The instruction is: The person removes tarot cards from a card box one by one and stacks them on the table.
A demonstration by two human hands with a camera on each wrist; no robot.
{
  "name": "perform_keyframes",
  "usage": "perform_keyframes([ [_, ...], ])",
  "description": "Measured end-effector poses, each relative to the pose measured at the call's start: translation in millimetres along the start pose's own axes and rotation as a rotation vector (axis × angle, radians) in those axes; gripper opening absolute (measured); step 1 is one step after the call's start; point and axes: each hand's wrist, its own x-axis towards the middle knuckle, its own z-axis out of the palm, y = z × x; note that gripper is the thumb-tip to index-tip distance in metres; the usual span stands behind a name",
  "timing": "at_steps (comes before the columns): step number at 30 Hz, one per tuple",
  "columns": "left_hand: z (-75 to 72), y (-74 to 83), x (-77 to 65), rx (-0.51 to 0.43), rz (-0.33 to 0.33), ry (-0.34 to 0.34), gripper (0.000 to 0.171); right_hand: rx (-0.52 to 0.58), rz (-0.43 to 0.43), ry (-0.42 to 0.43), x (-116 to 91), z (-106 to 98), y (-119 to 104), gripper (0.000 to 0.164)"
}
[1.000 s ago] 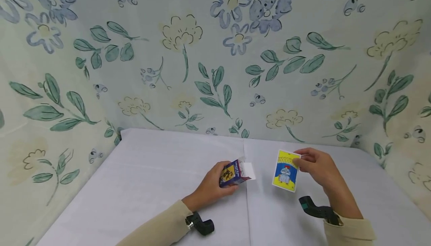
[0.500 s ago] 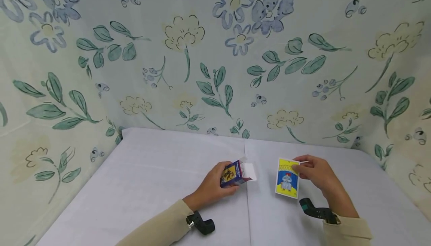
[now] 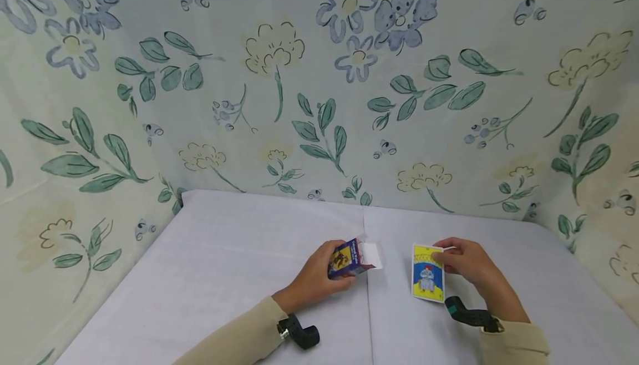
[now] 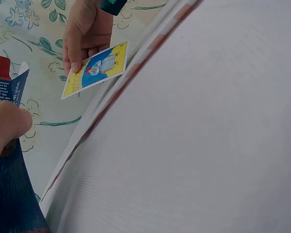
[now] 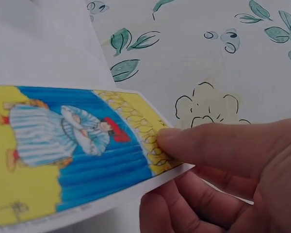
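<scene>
Near the middle of the table, my left hand (image 3: 315, 269) grips a dark blue card box (image 3: 344, 259) with a yellow picture on its face. The box's white flap (image 3: 371, 255) stands out open toward the right. My right hand (image 3: 469, 262) pinches a tarot card (image 3: 428, 273) by its upper right corner, thumb on the picture side. On the card (image 5: 82, 145) a seated figure with crossed arms and a red hat sits before a blue drape, with a row of yellow cups behind. The left wrist view has the card box (image 4: 14, 189) along its left edge.
A white cloth (image 3: 239, 243) covers the table, with a crease running front to back. Behind it hangs a floral curtain (image 3: 319, 87). Black camera mounts sit on the left wrist (image 3: 299, 333) and right wrist (image 3: 471, 315).
My right hand has come down and slightly toward me with the card, which now stands straighter in view. The left hand and box have hardly moved.
</scene>
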Motion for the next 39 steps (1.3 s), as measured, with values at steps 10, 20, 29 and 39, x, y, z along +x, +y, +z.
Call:
perform_keyframes([
  [10, -0.4, 1.6, 0.3, 0.012, -0.019, -0.006, 0.071, 0.003, -0.028, -0.047, 5, 12, 5, 0.041],
  [20, -1.6, 3.6, -0.1, 0.024, 0.016, -0.001, 0.071, -0.144, -0.009, -0.03, 8, 24, 7, 0.03],
  [29, -0.6, 0.5, 0.0, 0.036, 0.011, -0.001, 0.071, -0.193, -0.01, -0.011, 9, 31, 7, 0.027],
  [39, -0.3, 0.5, 0.8, 0.041, 0.007, -0.002, 0.071, -0.226, 0.015, -0.002, 10, 34, 6, 0.028],
])
